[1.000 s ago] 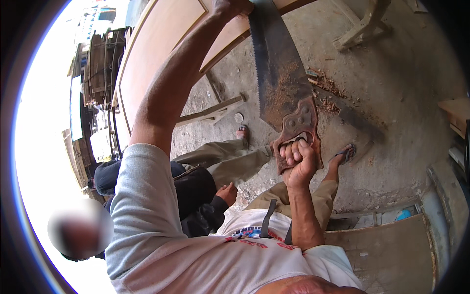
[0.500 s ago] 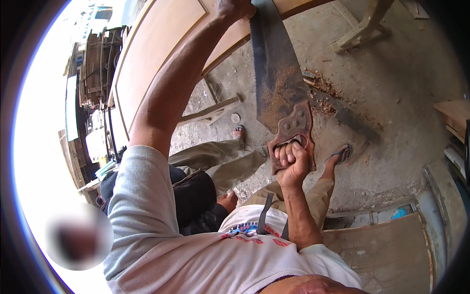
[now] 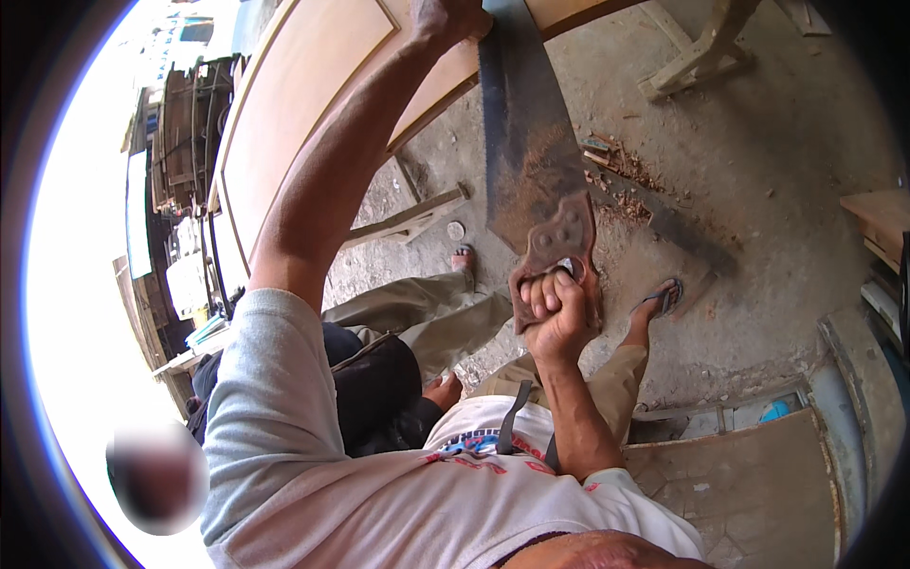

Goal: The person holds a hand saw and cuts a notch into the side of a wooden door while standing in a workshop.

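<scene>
- Dusty concrete floor (image 3: 777,190) spreads under an open workshop, with bright daylight and stacked frames at the far left.
- Seated low at the left is another person in dark clothes (image 3: 370,398).
- Left hand (image 3: 450,17) presses on the edge of a large pale-brown wooden panel (image 3: 313,85); whether it grips, I cannot tell.
- Long dark rusty steel handsaw (image 3: 526,142) runs down from the panel's edge.
- Right hand (image 3: 555,308) is clenched round the saw's worn wooden handle.
- Reddish sawdust (image 3: 621,175) lies on the floor just right of the blade.
</scene>
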A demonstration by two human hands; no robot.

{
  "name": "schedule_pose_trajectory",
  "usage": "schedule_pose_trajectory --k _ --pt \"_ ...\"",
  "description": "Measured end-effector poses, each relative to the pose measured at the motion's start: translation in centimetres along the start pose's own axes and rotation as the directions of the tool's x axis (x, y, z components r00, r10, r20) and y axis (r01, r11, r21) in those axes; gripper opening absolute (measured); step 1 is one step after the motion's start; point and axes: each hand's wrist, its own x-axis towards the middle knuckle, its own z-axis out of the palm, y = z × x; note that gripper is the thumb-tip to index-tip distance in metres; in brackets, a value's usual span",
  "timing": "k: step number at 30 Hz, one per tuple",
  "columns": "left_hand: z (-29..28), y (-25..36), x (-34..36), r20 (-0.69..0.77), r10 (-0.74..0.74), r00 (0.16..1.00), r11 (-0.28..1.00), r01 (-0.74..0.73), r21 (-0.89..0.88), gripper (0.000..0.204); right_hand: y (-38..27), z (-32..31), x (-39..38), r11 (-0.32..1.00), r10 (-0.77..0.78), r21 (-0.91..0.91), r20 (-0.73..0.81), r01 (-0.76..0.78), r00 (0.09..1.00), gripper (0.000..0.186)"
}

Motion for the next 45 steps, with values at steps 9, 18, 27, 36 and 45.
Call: schedule_pose_trajectory --k 9,18,27,36,45 --pt "0.2 -4.1 3.0 -0.070 0.415 0.907 0.895 -0.392 0.214 0.038 2.0 7.2 14.9 0.983 -0.157 0.125 0.195 0.134 0.968 0.015" --pt "-1.2 -1.7 0.6 0.155 0.306 0.940 0.945 -0.319 0.073 0.028 1.9 4.7 8.8 0.994 -0.048 0.104 0.095 0.038 0.994 0.026" --pt "0.1 -3.2 2.4 -0.016 0.599 0.801 0.791 -0.588 0.172 0.030 2.7 3.3 9.8 0.994 -0.036 0.111 0.117 0.023 0.992 0.034" --pt "-0.6 -3.1 1.7 0.011 0.370 0.929 0.929 -0.370 0.015 0.029 -0.1 -1.0 1.0 0.998 0.051 -0.050 0.045 -0.049 0.998 0.014" --pt "0.7 -2.7 1.0 -0.023 0.366 0.930 0.930 -0.367 -0.031 0.035 1.9 5.6 13.7 0.990 -0.121 0.089 0.142 0.109 0.982 0.017"
